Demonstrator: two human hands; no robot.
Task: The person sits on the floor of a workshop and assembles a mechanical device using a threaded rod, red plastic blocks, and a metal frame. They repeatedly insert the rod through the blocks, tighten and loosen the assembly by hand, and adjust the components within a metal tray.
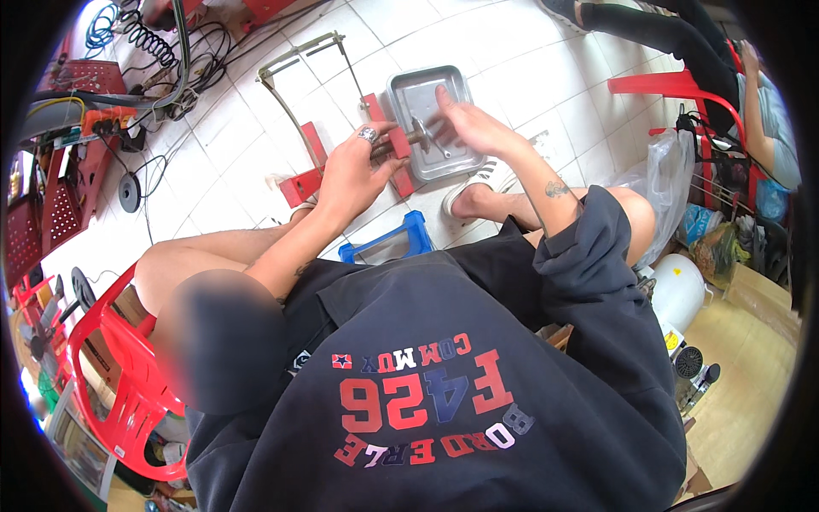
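Observation:
In front of me on the floor stands a red metal stand [398, 154] with upright plates and a thin bent-rod frame. My left hand [354, 175], a ring on one finger, is closed round a dark metal cylindrical part at the stand; its exact kind is hidden by the fingers. My right hand [473, 128] is beside the stand's right side with fingers apart and partly smeared by motion, close to a short metal shaft end [416, 136]. Under it lies a grey metal tray [465, 90] holding a thin metal tool [445, 152].
A blue plastic stool [388, 239] is between my legs. Cables and a coiled hose [153, 43] lie at the far left near a red perforated rack [72, 183]. A red plastic chair [128, 375] stands at left. Another person [768, 119] sits at far right, beside plastic bags [670, 183].

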